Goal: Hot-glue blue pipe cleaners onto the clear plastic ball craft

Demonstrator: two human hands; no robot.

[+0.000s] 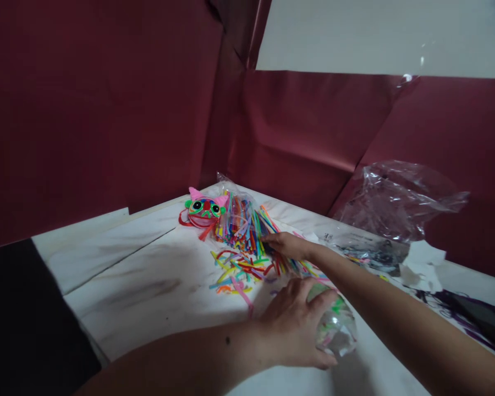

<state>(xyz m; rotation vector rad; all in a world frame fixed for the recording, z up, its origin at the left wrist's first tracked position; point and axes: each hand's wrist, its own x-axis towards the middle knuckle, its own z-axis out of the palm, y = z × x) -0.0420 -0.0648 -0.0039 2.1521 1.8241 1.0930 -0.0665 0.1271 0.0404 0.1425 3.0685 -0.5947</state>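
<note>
My left hand point(295, 322) is wrapped round a clear, rounded plastic container point(338, 324) with green and whitish bits showing in it, held over the near part of the table. Farther off, my right hand point(287, 245) reaches to the side of a bundle of coloured pipe cleaners point(241, 220). Its fingers are drawn together by a dark patch there; what they grip, if anything, I cannot make out. Cut pipe cleaner pieces point(235, 272) lie scattered in front of the bundle. Left of it sits a decorated animal face point(206, 209) with pink ears, black eyes and a red cord.
The white marbled table point(148, 286) runs into a corner of dark red panels point(292, 126). On the right lie a crumpled clear plastic bag point(396, 201), white paper scraps point(423, 269) and a dark flat item point(484, 322) over purple shapes.
</note>
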